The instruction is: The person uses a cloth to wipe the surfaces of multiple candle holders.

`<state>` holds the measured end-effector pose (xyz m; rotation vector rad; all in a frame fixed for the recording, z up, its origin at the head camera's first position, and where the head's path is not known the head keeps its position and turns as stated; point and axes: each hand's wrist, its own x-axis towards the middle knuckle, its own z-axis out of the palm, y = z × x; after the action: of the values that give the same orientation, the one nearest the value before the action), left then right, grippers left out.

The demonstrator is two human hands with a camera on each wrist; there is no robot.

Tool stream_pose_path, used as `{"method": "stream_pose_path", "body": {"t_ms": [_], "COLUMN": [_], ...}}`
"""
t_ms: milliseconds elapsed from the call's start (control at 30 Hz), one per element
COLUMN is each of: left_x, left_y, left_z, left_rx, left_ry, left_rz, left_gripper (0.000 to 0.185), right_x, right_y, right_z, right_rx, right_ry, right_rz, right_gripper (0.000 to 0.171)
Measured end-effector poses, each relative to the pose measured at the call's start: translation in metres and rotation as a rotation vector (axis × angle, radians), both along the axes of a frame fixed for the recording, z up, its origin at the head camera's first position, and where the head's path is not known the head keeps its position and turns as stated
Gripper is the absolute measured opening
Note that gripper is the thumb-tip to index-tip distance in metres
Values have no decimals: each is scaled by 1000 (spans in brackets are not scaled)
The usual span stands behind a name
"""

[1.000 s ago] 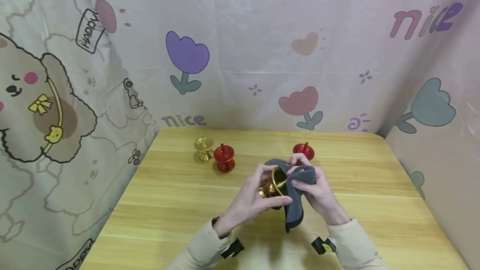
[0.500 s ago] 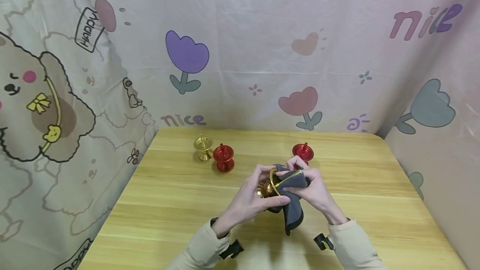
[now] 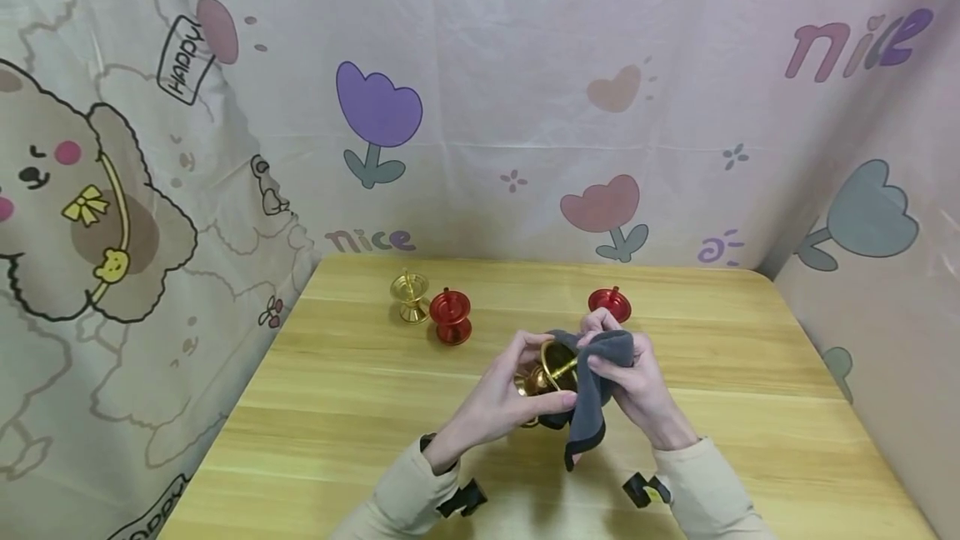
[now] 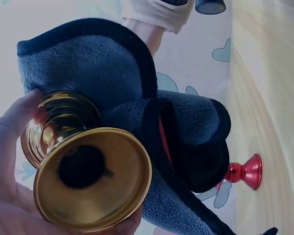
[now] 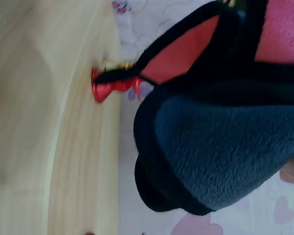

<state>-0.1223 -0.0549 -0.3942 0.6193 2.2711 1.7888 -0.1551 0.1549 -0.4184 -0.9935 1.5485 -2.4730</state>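
Holding pretty steady over the middle of the table (image 3: 360, 407), a small gold goblet-shaped cup (image 3: 551, 365) is being gripped by the left hand (image 3: 502, 394), fingers curled round its ribbed stem and base, mouth tipped toward the camera. A grey cloth (image 3: 596, 373) is being pinched and pressed against the rim by the right hand (image 3: 637, 382), with the loose end hanging down below.

The cup is looking like polished metal, so it's probably being felt as stiff, fairly light and kinda slippery; the ribbed stem is judged the safest spot to be held. The cloth is being seen as soft, floppy and grippy, so it can be bunched anywhere.

Further back, a second gold cup (image 3: 408, 297) and a red cup (image 3: 450, 317) are being left standing just beside each other, and another red cup (image 3: 609, 302) is sitting right behind the right hand, near enough that it could be knocked. A cartoon-print curtain (image 3: 480, 90) is hanging round the back.
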Motion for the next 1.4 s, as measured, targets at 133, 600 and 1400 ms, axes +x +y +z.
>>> {"method": "stream_pose_path", "body": {"t_ms": [133, 600, 1400], "left_x": [0, 3, 3], "left_y": [-3, 0, -1], "left_z": [-1, 3, 5], "left_rx": [-1, -20, -49], "left_ry": [4, 42, 54], "left_rz": [4, -12, -9], "left_gripper": [58, 57, 54], "right_x": [-1, 1, -1], "right_y": [0, -7, -5], "right_z": [-2, -7, -5], "right_rx": [173, 83, 110], "right_ry": [97, 78, 67], "right_rz": [-90, 1, 43], "right_gripper": [33, 28, 31]}}
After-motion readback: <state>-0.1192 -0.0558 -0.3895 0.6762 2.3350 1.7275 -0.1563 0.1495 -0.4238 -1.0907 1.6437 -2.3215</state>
